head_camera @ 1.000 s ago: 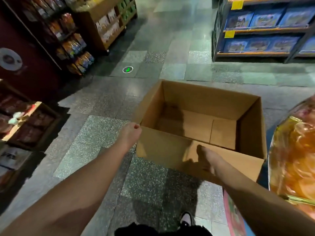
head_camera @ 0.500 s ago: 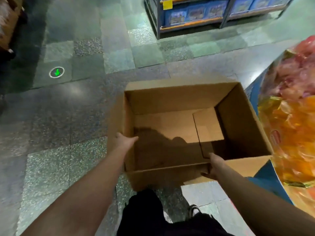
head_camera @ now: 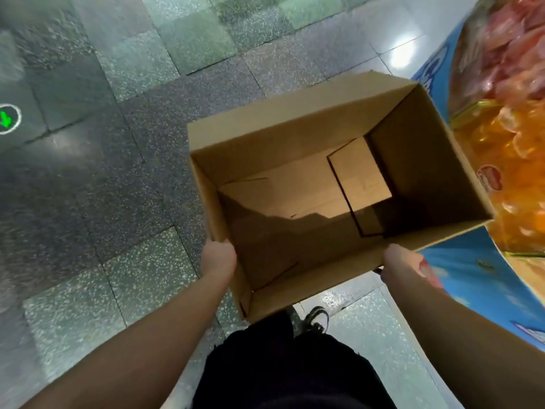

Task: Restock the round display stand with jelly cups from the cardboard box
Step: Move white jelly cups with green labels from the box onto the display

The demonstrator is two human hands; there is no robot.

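**Box looks empty, stand looks full**

Far left at 9 o'clock there's a green arrow marker (head_camera: pixel 6 118) on the tiled floor (head_camera: pixel 88 187), nothing to do with the job. Moving in, the left hand (head_camera: pixel 218 255) grips the near-left corner of the cardboard box (head_camera: pixel 265 137), thumb on the outside, fingers hidden over the rim. The box sits dead centre, held up off the floor with its open top facing the camera, and all I can see inside is bare bottom flaps, no jelly cups in there. The right hand (head_camera: pixel 396 261) holds the near-right edge; its fingers are tucked out of sight, so I can't tell exactly how they curl. At 3 o'clock the round display stand (head_camera: pixel 472 278) is heaped with orange and red jelly cups (head_camera: pixel 513 172), right beside the box. My guess: restocking is basically done, only the empty box is left to deal with.
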